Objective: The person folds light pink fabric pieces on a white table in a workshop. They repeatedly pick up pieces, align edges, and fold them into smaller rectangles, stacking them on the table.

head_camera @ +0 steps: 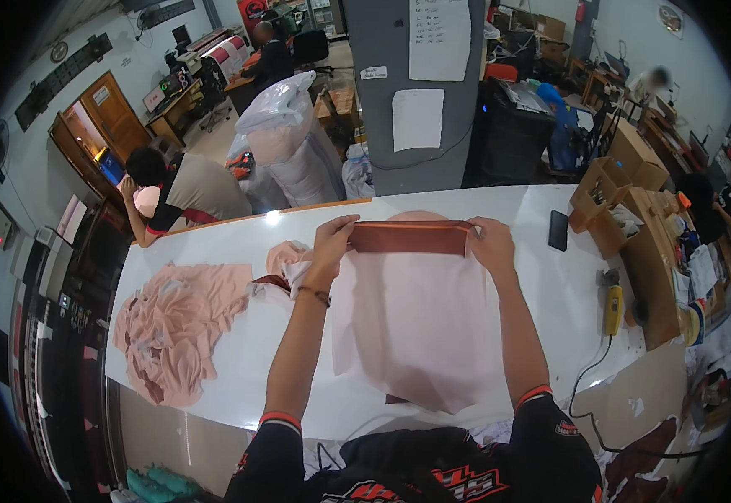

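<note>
A folded brown fabric strip (409,239) is stretched between my two hands at the far part of the white table (535,264). My left hand (335,242) pinches its left end, and my right hand (492,244) pinches the right end. Beneath the strip lies a flat pale pink fabric panel (415,320), reaching toward my body. A small dark corner of cloth shows under its near edge. Close to my left wrist is a small crumpled pink and brown cloth (287,264). Farther left spreads a heap of wrinkled pink fabric (180,327).
A black phone (557,230) and a yellow corded power tool (614,309) lie on the right, beside cardboard boxes (598,188). One person (183,188) leans at the far left edge. Large plastic-wrapped bundles (290,144) and a grey pillar (419,170) stand beyond the table.
</note>
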Motion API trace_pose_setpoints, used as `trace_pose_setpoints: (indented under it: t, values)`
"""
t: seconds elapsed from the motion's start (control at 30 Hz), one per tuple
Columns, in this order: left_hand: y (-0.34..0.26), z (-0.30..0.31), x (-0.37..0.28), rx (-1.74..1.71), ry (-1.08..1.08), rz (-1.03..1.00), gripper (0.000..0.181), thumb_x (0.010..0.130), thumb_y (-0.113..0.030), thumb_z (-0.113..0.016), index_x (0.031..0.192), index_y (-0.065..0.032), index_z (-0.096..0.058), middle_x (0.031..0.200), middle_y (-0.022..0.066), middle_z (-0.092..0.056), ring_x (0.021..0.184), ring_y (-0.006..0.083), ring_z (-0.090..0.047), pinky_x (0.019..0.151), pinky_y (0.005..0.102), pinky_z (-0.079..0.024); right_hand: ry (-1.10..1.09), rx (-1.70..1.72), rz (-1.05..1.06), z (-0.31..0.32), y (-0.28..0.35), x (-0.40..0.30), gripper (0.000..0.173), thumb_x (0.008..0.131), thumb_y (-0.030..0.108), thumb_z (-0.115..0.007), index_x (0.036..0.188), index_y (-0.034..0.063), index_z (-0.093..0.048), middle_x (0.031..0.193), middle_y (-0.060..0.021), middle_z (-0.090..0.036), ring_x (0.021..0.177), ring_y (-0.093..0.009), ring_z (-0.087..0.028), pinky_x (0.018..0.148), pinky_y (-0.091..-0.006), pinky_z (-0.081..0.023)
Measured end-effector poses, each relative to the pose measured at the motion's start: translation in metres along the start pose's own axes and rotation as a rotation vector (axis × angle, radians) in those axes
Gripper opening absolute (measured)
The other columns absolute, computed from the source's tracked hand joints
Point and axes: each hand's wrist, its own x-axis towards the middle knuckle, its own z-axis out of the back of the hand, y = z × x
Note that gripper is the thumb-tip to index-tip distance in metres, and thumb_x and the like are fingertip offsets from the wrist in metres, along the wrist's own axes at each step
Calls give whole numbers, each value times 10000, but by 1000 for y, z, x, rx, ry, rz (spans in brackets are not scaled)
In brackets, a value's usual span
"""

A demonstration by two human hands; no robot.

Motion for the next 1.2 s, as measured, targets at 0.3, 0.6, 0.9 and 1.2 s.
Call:
trace_pose_setpoints:
  t: [0.3,0.6,0.9,1.2]
  values:
    - [-63,-32,47,-208,132,-373,286,1011,-97,-523,1243,18,-645,1141,58,-684,1034,103,-593,947,243,-431,140,1096,-107,11,-19,60,314,1035,143,-487,1279,-13,-608,1164,-132,-673,1042,-207,-670,879,-356,-543]
    - [15,-21,-84,-45,195,-298,271,1005,-91,-544,1211,36,-667,1198,73,-680,1128,138,-590,1032,281,-417,194,1391,-131,7,-73,-74,474,1040,263,-406,1249,-129,-573,1248,-207,-621,1149,-289,-608,1040,-448,-456]
    - [182,-17,-155,94,219,151,255,1005,-62,-549,1213,8,-679,974,31,-708,846,89,-613,804,247,-502,178,1142,-599,-79,-109,-215,294,889,-4,-668,1169,-90,-645,1024,-122,-684,890,-182,-672,827,-319,-574]
    - [59,-14,-172,-207,399,37,233,999,-42,-561,1184,38,-679,1023,91,-717,871,128,-664,759,274,-565,88,1349,-348,20,-64,-201,153,852,0,-688,995,-53,-705,914,-89,-656,834,-184,-665,753,-330,-576]
